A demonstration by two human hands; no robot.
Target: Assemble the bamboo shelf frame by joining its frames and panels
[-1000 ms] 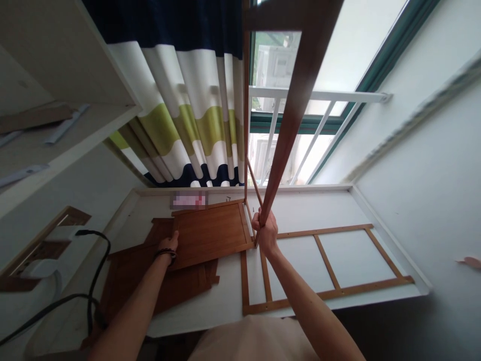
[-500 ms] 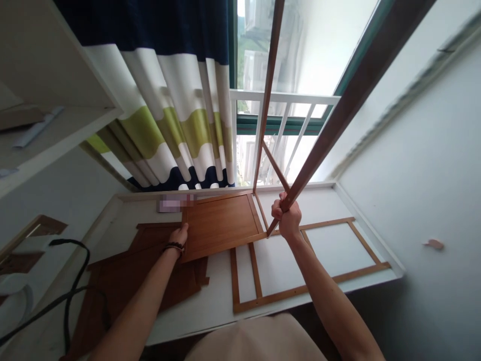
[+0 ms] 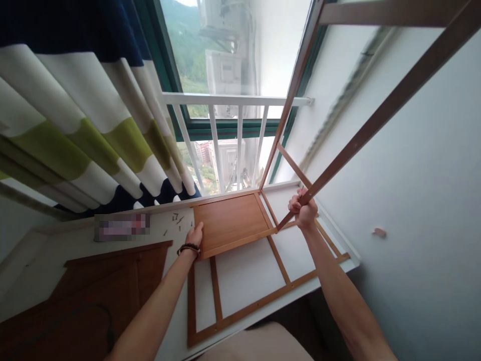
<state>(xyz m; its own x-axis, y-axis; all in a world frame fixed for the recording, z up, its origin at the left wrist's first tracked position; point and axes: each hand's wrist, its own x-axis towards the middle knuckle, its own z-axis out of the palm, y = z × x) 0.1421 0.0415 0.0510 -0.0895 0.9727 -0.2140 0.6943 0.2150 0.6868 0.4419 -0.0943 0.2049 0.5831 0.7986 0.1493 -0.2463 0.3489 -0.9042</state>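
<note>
The wooden panel point(image 3: 233, 218) is lying in the middle of the scene, its long axis running from left to right and its right end sitting slightly farther away. The left hand point(image 3: 195, 234) is the nearer one, gripping the panel's left end; its thumb is showing on top while the other fingers are mostly hiding, so how far they are closing cannot be told. From those fingers the panel is stretching rightward to the foot of the upright frame point(image 3: 366, 133); whether the two are joining or merely touching is not showing clearly. The right hand point(image 3: 305, 208) is wrapping its fingers closely around the near rail of that frame, just beyond the panel's right end. The frame is rising and slanting to the right, in front of the white wall point(image 3: 421, 200). On the near side, the flat frame point(image 3: 257, 305) is lying on the white surface point(image 3: 180, 286), with the panel partly covering it. The window railing point(image 3: 225, 100) is standing beyond the far edge, and the striped curtain point(image 3: 124, 135) is hanging far left. Small loose pieces point(image 3: 179, 219) are lying just left of the panel, the darker boards point(image 3: 112, 276) are occupying the near left, and the wall is limiting room on the right.
</note>
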